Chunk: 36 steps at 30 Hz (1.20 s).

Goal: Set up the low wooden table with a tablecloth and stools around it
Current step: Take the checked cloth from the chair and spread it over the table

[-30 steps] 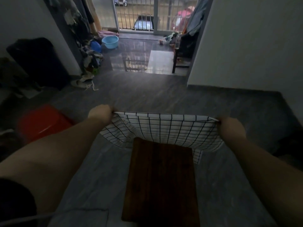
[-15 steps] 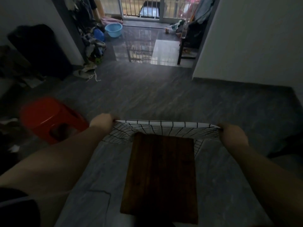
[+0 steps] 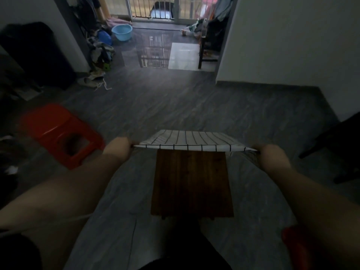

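Observation:
A low dark wooden table [image 3: 191, 182] stands on the grey floor right in front of me. Over its far end a white tablecloth with a black grid [image 3: 191, 140] is stretched flat in the air. My left hand [image 3: 117, 148] grips its left corner and my right hand [image 3: 272, 154] grips its right corner. The cloth billows forward beyond the table's far edge. A red plastic stool [image 3: 60, 131] stands on the floor to the left of the table. Part of another red object [image 3: 296, 246] shows at the lower right under my arm.
A dark chair leg [image 3: 331, 145] juts in at the right. White walls [image 3: 292, 45] close the right side. Shoes and clutter [image 3: 97, 61] line the left wall, with a blue basin [image 3: 122, 32] near the barred balcony door. Open floor lies beyond the table.
The cloth hung down in front of the table's far end a second ago; it has swung up and forward and now floats flat. My view has tilted down slightly.

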{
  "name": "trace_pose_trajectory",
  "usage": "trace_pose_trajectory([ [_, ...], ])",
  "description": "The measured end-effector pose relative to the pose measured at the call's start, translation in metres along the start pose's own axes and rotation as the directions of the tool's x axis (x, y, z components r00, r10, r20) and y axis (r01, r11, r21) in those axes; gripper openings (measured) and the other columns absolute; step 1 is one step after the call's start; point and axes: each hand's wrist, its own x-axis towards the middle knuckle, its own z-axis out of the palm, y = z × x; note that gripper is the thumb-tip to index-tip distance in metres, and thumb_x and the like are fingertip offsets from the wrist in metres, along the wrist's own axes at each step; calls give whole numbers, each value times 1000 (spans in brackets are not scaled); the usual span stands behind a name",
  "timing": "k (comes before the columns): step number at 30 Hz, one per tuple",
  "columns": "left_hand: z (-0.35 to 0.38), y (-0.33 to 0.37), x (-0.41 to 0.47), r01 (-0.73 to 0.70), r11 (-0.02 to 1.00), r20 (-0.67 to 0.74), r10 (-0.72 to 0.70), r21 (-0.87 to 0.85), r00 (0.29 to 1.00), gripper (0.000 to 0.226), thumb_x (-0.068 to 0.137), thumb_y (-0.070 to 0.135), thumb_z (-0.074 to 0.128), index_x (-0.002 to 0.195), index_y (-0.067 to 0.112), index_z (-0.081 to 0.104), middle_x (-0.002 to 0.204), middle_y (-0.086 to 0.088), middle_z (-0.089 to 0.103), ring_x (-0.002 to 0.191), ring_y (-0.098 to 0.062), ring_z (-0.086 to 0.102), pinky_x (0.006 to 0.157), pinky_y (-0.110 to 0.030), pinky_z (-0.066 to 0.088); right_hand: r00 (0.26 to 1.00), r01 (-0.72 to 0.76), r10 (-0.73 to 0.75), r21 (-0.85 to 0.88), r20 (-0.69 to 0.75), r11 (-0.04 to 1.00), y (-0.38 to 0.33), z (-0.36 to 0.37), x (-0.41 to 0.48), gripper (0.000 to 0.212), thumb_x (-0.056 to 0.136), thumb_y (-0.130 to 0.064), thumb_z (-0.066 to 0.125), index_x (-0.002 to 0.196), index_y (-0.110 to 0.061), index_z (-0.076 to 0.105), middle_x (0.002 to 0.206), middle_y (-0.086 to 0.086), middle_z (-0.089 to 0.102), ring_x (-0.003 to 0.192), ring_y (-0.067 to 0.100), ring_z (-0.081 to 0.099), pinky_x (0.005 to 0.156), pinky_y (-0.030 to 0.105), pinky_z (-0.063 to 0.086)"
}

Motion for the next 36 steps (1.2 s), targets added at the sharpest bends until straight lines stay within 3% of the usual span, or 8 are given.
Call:
trace_pose_trajectory([
  [5,44,-16,-41,-2,998,43,5,-70,999,37,95,28,59,131,30,64,131,-12,64,120,-29,59,101,-32,45,998,-23,20,74,52,997,4,42,-54,26,92,-34,61,116,-28,69,103,14,72,94,34,66,77,35,52],
  [13,168,-34,-99,51,977,118,-27,-207,993,48,98,25,57,145,29,50,155,-2,40,141,-24,40,116,-31,28,982,-98,72,141,176,985,20,145,-107,40,87,-13,63,126,-22,63,118,18,67,105,37,63,89,39,50],
  [17,237,-41,-117,-7,982,113,29,-191,993,59,97,12,53,151,28,39,160,-4,30,142,-25,37,112,-34,33,963,-121,85,128,257,984,31,208,-133,43,92,-17,60,134,-24,56,123,17,65,107,36,62,93,42,50],
  [19,272,-45,-123,-26,983,91,44,-183,995,65,91,0,53,150,25,41,159,-5,33,141,-26,40,110,-35,37,966,-118,77,157,246,980,38,241,-146,45,93,-9,55,136,-20,56,127,19,63,109,38,61,97,44,49],
  [23,345,-56,-131,-8,986,122,29,-166,992,70,87,-9,50,148,24,45,159,-5,33,142,-28,37,115,-36,29,962,-106,56,176,266,979,51,302,-161,49,93,-4,50,138,-22,55,142,11,54,123,35,55,107,46,42],
  [28,425,-64,-147,29,993,196,-6,-116,981,65,91,0,49,149,29,43,161,-2,28,144,-26,34,117,-38,24,966,0,-41,158,256,987,71,372,-172,49,85,2,58,131,-13,62,137,13,58,123,35,54,106,48,42],
  [32,465,-65,-159,-26,999,155,31,-34,988,69,85,-1,59,146,28,47,156,-3,38,135,-27,48,108,-39,38,955,28,-62,121,289,992,86,417,-180,52,82,2,61,133,-12,61,137,13,57,122,35,54,106,50,43],
  [36,504,-63,-154,-25,996,209,42,-83,977,66,90,-2,51,151,24,41,160,-5,29,143,-26,37,115,-34,27,968,72,-87,72,234,995,98,459,-183,53,78,1,66,130,-10,63,135,17,59,117,38,57,100,51,44],
])
